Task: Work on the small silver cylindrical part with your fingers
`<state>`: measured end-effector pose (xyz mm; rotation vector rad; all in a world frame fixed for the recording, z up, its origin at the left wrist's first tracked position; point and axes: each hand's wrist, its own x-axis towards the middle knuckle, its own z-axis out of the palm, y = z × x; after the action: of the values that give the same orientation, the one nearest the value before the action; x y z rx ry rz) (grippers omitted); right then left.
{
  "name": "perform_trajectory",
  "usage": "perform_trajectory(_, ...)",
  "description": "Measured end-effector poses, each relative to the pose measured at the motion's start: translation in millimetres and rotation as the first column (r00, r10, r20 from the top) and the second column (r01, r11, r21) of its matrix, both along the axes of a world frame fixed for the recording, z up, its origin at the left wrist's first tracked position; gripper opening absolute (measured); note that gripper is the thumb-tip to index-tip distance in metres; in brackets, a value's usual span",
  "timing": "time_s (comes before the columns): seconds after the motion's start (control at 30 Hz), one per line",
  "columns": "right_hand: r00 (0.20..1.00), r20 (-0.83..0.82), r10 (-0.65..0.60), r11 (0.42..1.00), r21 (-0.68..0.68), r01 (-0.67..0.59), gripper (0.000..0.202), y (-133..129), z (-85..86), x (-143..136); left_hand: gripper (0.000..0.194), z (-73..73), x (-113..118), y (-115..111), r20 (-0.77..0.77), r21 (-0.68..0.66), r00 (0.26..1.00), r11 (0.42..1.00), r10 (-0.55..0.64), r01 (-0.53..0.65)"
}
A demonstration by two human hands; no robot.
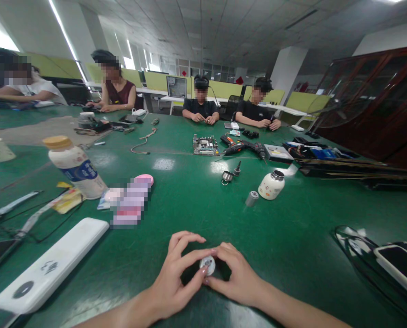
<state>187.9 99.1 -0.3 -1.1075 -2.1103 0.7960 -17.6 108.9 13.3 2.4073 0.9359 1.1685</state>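
Close to the table's front edge, a small round pale part (210,269) with a dark detail at its centre is pinched between both hands. My left hand (176,273) has its thumb on the face of the part and its index finger over the top; its other fingers are loosely bent. From the other side, my right hand (235,273) closes thumb and index finger at the part's right edge. Farther out stand a silver cylinder (252,198) and a white bottle (271,185) without a lid. Beside them lie a small metal cup with a ring (227,176) and a dark stopper-like piece (237,168).
To the left are a white power bank-like box (53,266), a drink bottle (75,168) and cables. A phone (401,264) lies at right. Farther off are a circuit board (205,145), power drills (235,148) and several seated people across the green table (176,196).
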Motion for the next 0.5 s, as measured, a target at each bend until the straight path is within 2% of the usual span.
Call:
perform_trajectory(0.1, 1.0, 0.006, -0.002, 1.0, -0.004, 0.002, 0.03, 0.0, 0.2, -0.2, 0.041, -1.7, -2.1, 0.1, -0.014, -0.022, 1.0, 1.0, -0.008, 0.008)
perform_trajectory(0.23, 1.0, 0.005, 0.012, 1.0, -0.012, -0.012, 0.034, -0.1, 2.5, -0.4, 0.025, -1.4, -0.3, -0.3, -0.014, -0.073, 1.0, 0.997, -0.014, 0.013)
perform_trajectory(0.37, 1.0, -0.005, 0.024, 0.999, -0.032, -0.024, 0.031, -0.2, 4.1, -0.4, 0.011, 0.8, 4.5, -1.1, 0.054, -0.13, 0.998, 0.992, 0.015, -0.008)
perform_trajectory(0.5, 0.999, -0.015, 0.031, 0.999, -0.037, -0.032, 0.036, 0.0, 5.6, 0.0, 0.008, -2.3, 3.7, 2.2, 0.125, -0.058, 0.988, 0.995, 0.085, -0.078)
